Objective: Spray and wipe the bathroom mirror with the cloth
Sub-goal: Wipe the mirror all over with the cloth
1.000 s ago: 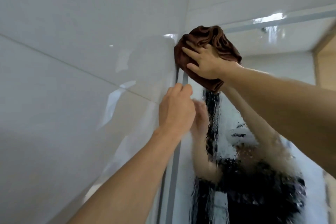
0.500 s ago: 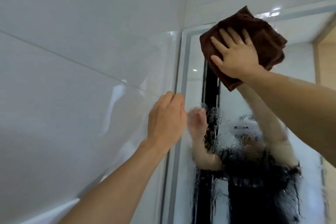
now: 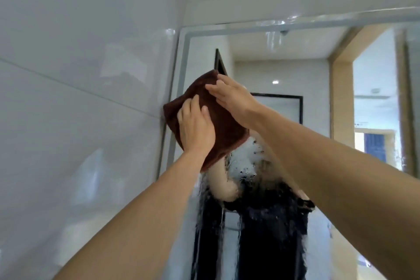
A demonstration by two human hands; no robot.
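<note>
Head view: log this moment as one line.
step: wiping | cloth: flat on mirror | left hand: pressing cloth | right hand: pressing cloth | lower glass: wet

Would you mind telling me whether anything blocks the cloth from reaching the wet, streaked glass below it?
Nothing visible does. The brown cloth lies flat on the mirror under the left hand and right hand, and the streaked wet patch begins directly beneath its lower edge.

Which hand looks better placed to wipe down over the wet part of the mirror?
Probably the left hand: it lies flat on the cloth, nearest the wet streaks below. The right hand touches only its upper edge.
</note>
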